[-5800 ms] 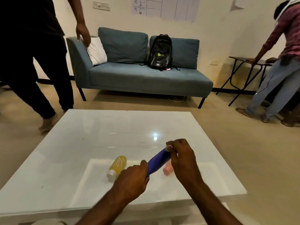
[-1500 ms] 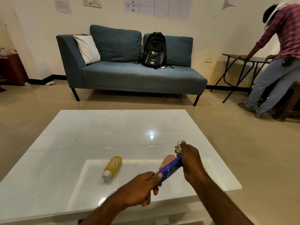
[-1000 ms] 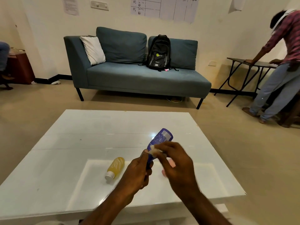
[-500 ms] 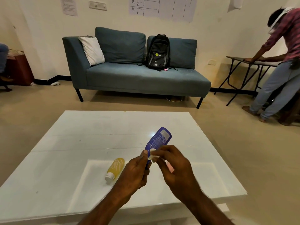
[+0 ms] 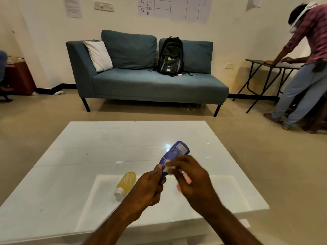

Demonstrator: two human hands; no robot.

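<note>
My left hand (image 5: 147, 187) grips the lower end of a blue bottle (image 5: 175, 152), which tilts up and away over the white table (image 5: 79, 156). My right hand (image 5: 192, 179) pinches a small white wad (image 5: 168, 168) against the bottle's side, and the hand is blurred. A yellow bottle (image 5: 126, 182) with a white cap lies on its side on the table, left of my hands. A pink object (image 5: 186, 178) shows partly behind my right hand; most of it is hidden.
A teal sofa (image 5: 150, 82) with a white pillow (image 5: 98, 55) and a black backpack (image 5: 170, 56) stands beyond the table. At the right a person (image 5: 304, 68) leans on a dark folding table (image 5: 276, 63). A brown cabinet (image 5: 19, 77) stands at the far left.
The blue bottle went from lying low between my hands to pointing up and away. My right hand moved from its top end to its side with the white wad.
</note>
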